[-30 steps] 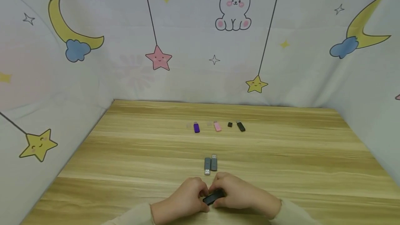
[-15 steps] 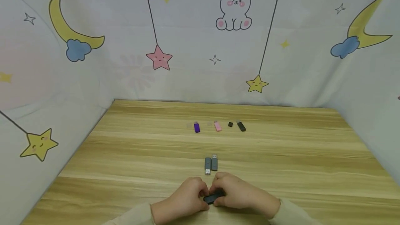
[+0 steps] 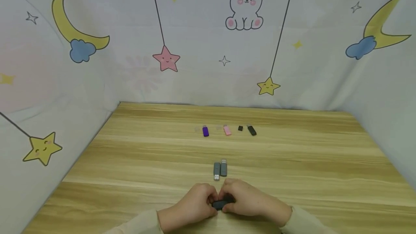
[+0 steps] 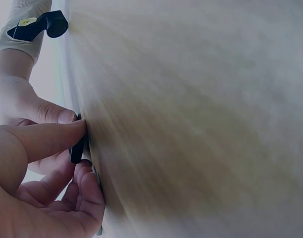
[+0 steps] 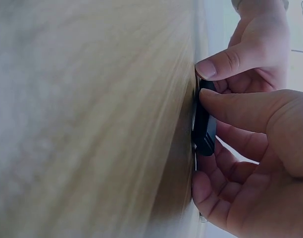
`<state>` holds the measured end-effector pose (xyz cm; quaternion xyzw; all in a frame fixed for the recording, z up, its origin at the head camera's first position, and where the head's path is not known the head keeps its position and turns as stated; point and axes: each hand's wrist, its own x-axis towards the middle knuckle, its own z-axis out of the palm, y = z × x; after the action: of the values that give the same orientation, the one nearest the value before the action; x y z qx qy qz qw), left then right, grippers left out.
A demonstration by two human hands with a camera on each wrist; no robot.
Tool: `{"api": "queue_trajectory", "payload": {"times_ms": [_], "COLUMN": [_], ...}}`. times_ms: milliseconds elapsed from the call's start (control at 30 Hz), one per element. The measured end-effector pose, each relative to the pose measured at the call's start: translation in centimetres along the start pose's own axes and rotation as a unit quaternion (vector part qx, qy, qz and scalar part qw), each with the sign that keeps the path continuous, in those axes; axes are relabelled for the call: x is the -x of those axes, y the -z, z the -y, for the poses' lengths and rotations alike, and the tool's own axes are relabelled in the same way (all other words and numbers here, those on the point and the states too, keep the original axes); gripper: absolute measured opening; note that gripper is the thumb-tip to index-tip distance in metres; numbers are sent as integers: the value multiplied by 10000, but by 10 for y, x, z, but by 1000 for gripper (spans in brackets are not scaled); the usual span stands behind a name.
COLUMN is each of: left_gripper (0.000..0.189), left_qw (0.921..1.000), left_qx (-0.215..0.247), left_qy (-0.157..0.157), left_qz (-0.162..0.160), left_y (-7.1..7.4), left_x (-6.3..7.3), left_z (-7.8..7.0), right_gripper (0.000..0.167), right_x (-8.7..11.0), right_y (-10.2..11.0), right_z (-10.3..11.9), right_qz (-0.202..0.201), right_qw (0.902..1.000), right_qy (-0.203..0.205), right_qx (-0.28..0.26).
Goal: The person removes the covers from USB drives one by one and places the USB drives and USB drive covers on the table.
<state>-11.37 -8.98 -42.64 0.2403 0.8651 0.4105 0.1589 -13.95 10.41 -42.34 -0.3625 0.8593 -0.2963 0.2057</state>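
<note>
Both hands work close together at the near side of the table. A black USB flash drive (image 3: 220,204) lies between them, its connector hidden from sight. My left hand (image 3: 196,202) pinches its left end between thumb and fingers. From the other side, my right hand (image 3: 245,198) grips the right end, covering much of it. The right wrist view shows the drive's dark body (image 5: 205,121) low against the tabletop, with grooves at one end. Just beyond the hands lie two grey USB drives side by side, the left one (image 3: 217,169) with its plug towards me, the right one (image 3: 224,168) with its plug away.
Farther back is a row: a purple USB drive (image 3: 206,131), a pink one (image 3: 227,130), a small black cap (image 3: 240,128) and a black drive (image 3: 251,130). Clear caps, one (image 3: 219,127) beside the pink drive, are faint. A patterned cloth (image 3: 195,82) closes off the table's back.
Held between the hands, the black drive has turned slightly, its left end rising so it lies more level across the head view. Both hands keep nearly the same place and grip.
</note>
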Motion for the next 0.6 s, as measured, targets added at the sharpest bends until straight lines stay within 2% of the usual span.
{"api": "queue_trajectory", "payload": {"times_ms": [233, 600], "left_gripper": [20, 18], "left_qw": [9997, 9984], "left_qx": [227, 534], "left_qy": [-51, -91], "left_qz": [-43, -157], "left_y": [1, -1], "left_x": [0, 0], "left_z": [0, 2], "right_gripper": [17, 15], "right_x": [-1, 2], "right_y": [0, 1], "right_z": [0, 1], "right_qz": [-28, 21], "right_qw": [9999, 9975], "right_qy": [20, 49], "right_qx": [-141, -703]}}
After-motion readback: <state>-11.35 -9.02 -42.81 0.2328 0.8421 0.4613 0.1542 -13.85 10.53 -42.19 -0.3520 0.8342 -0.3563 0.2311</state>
